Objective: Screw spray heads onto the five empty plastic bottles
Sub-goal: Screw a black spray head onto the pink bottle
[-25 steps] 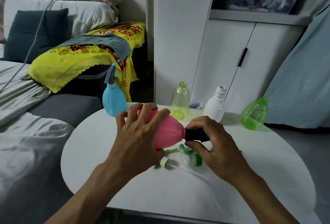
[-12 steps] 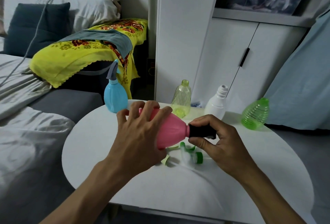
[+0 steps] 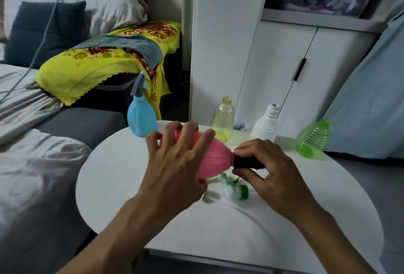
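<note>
My left hand [image 3: 175, 164] wraps the body of a pink bottle [image 3: 215, 159] held sideways above the round white table [image 3: 131, 177]. My right hand [image 3: 271, 173] pinches the black spray head [image 3: 247, 162] at the bottle's neck. A blue bottle [image 3: 141, 118] with a grey spray head fitted stands at the table's back left. A pale yellow-green bottle [image 3: 223, 118], a white bottle [image 3: 265, 124] and a ribbed green bottle [image 3: 313, 139] stand open-necked along the back. Loose green-and-clear spray heads [image 3: 235, 190] with tubes lie under my hands.
A grey sofa with bedding lies to the left, with a yellow floral cloth [image 3: 105, 63] over a stand behind the table. White cabinets [image 3: 284, 66] rise behind, and a pale blue cloth [image 3: 369, 98] hangs at the right.
My right hand's fingers have shifted around the black spray head, turning it at the pink bottle's neck. My left hand's fingers have spread a little on the bottle. The view moved slightly.
</note>
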A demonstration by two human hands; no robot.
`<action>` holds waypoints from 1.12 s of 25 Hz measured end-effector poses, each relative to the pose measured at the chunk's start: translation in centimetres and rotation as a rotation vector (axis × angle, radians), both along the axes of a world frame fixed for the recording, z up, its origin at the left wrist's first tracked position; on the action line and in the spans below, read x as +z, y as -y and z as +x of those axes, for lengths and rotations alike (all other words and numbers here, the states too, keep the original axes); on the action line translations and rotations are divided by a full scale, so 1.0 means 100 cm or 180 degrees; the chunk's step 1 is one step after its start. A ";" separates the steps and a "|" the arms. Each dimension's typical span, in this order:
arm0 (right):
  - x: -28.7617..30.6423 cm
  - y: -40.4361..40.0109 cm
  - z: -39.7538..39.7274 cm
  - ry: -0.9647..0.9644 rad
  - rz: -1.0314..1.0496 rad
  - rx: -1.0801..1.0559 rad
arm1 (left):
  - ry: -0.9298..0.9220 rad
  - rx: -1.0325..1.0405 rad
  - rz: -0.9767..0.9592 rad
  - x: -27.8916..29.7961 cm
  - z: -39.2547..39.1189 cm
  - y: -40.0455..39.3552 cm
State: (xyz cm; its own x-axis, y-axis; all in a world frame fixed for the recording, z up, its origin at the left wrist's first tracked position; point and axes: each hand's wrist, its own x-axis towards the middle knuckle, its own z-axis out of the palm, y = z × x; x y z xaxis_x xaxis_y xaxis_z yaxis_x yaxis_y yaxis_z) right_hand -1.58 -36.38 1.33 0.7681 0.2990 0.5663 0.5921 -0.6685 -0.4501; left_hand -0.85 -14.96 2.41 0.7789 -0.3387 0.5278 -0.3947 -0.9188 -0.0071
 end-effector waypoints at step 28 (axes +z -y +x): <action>0.015 0.025 -0.008 -0.3505 0.0798 0.0539 | -0.0548 -0.0555 -0.0587 -0.018 0.012 -0.006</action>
State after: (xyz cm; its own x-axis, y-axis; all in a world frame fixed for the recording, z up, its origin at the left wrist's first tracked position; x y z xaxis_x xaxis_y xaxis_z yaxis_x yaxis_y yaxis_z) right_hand -2.38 -38.87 2.86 0.8450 0.4196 -0.3314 -0.1327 -0.4358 -0.8902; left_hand 0.39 -14.33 0.60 0.8008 -0.3858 0.4582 -0.5274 -0.8167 0.2342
